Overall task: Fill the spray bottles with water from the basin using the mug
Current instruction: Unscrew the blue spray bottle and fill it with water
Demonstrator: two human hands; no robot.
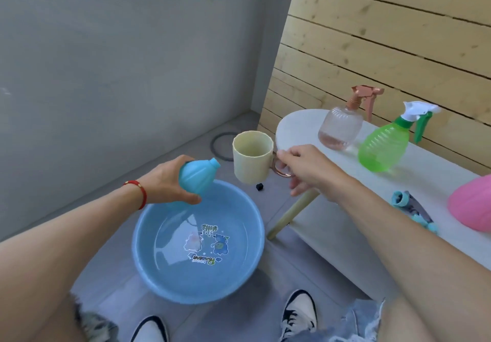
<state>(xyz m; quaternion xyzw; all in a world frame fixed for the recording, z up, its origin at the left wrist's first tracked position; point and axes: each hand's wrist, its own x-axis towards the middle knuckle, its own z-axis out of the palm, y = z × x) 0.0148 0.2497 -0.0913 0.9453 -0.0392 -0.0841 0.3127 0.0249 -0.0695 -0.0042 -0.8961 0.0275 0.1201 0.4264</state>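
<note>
Cream mug, upright, hangs by its handle pinched in my right hand; my left hand grips the uncapped blue bottle, tilted over the basin. That narrow neck risks spilling a hasty pour.

At the right of the frame, a white table carries 2 spray bottles, clear pink and green, a pink bottle and a blue sprayer head. Lower centre, the grey floor holds a blue basin.
</note>
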